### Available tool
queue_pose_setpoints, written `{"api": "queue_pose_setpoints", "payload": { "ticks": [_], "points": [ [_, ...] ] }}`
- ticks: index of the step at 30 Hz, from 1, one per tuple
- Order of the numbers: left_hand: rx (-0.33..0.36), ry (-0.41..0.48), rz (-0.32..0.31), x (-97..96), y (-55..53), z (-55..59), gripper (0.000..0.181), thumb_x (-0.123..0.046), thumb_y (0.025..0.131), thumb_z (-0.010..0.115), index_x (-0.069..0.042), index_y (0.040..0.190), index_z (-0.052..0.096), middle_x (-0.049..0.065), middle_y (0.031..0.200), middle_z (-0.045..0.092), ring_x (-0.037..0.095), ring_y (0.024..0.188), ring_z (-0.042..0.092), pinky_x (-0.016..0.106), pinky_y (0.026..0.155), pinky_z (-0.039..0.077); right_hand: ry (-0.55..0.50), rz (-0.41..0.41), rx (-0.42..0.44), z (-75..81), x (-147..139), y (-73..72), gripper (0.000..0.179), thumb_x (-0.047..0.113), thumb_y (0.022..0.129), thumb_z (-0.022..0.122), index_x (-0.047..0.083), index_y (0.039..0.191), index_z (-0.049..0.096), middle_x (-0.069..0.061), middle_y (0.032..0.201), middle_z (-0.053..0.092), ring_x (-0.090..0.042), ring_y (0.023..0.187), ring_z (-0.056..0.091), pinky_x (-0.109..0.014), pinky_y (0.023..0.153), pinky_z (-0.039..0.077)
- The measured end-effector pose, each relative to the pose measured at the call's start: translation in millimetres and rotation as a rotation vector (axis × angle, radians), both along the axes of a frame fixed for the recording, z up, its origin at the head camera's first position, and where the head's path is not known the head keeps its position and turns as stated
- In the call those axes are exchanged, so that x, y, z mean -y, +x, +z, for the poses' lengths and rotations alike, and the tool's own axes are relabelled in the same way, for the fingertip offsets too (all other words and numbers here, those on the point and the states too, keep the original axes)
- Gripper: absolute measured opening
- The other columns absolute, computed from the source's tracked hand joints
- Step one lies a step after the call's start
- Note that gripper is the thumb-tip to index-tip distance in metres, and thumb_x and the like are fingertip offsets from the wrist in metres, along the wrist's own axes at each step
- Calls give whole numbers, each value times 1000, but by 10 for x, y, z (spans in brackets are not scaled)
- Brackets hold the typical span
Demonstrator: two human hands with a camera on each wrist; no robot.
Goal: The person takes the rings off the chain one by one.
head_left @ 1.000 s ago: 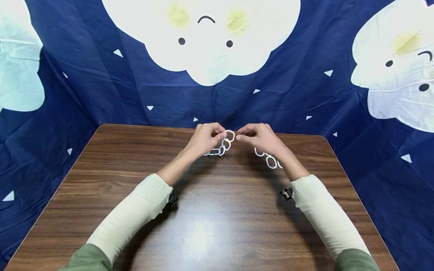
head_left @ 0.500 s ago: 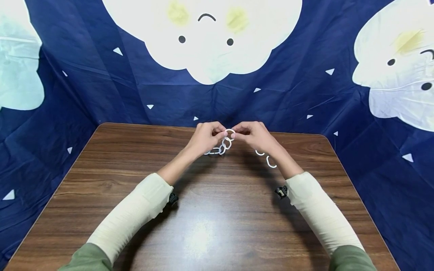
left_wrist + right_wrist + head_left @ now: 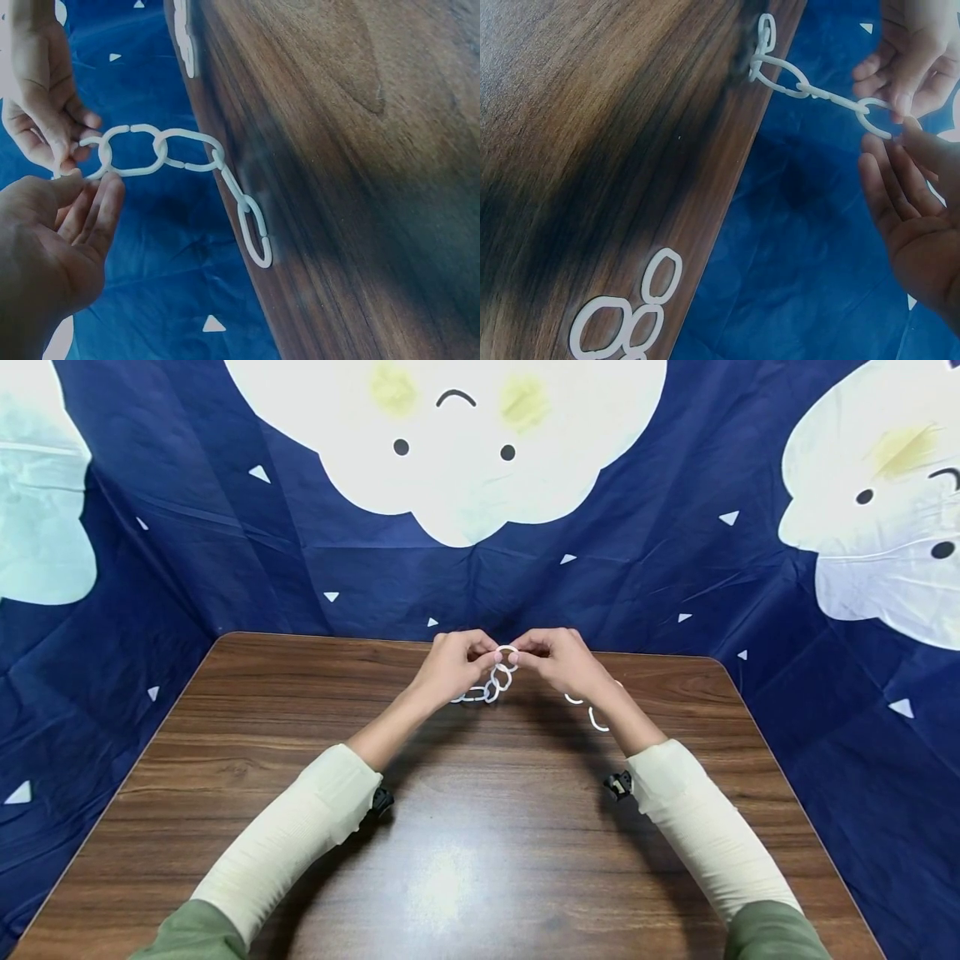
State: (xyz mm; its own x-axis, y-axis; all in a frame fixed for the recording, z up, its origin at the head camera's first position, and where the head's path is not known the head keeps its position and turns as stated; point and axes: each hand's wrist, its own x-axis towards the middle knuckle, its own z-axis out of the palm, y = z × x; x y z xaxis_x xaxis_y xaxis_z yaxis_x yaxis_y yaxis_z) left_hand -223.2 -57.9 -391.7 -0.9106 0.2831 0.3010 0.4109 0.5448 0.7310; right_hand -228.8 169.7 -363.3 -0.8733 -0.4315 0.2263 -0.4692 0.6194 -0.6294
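Note:
A chain of white plastic links (image 3: 501, 677) hangs from my hands near the table's far edge, its lower end on the wood. My left hand (image 3: 455, 662) pinches the end link (image 3: 507, 648) from the left, between thumb and fingers. From the right, my right hand (image 3: 561, 660) pinches the same link with thumb and forefinger. In the left wrist view the chain (image 3: 135, 172) runs from the fingertips to the table's edge. The right wrist view shows the end link (image 3: 869, 127) partly covered by the fingertips.
Several loose white links (image 3: 662, 276) lie on the table below my right forearm, partly hidden by it in the head view. The brown wooden table (image 3: 450, 793) ends at a blue cloth backdrop (image 3: 390, 585) with white clouds.
My right hand has moved left from apart to the end link and now pinches it. The left hand keeps its hold, nearly still. The right forearm now covers more of the loose links.

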Motion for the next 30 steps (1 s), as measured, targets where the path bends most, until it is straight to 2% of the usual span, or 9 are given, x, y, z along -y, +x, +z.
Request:
{"api": "queue_pose_setpoints", "payload": {
  "ticks": [11,18,25,30],
  "points": [
    [-9,-7,-7,26,-5,-18,14,-20,107,80,-7,109,84,5,99,86,16,87,77,30,79,59,-12,-14,-15,11,13,10,12,20,104,84,10,111,88,-5,105,88,-14,92,77,-24,82,58],
    [1,-2,-9,53,8,-24,13,-18,107,80,-6,110,85,6,99,87,17,87,77,31,79,59,-14,-24,-2,23,16,10,11,20,103,84,11,109,88,-5,103,88,-14,91,77,-29,83,59],
    [9,8,-19,107,14,-76,10,-16,106,81,-6,109,85,6,98,87,16,87,77,29,79,58,2,-38,-12,44,2,9,11,22,102,86,13,108,88,-3,99,87,-13,88,74,-30,82,57],
    [25,-11,-20,135,9,-125,11,-16,105,81,-6,111,84,7,99,87,17,88,77,32,81,59,10,-48,-19,42,-1,-2,12,23,102,86,13,108,88,-2,100,87,-13,89,75,-29,82,57]
  ]
}}
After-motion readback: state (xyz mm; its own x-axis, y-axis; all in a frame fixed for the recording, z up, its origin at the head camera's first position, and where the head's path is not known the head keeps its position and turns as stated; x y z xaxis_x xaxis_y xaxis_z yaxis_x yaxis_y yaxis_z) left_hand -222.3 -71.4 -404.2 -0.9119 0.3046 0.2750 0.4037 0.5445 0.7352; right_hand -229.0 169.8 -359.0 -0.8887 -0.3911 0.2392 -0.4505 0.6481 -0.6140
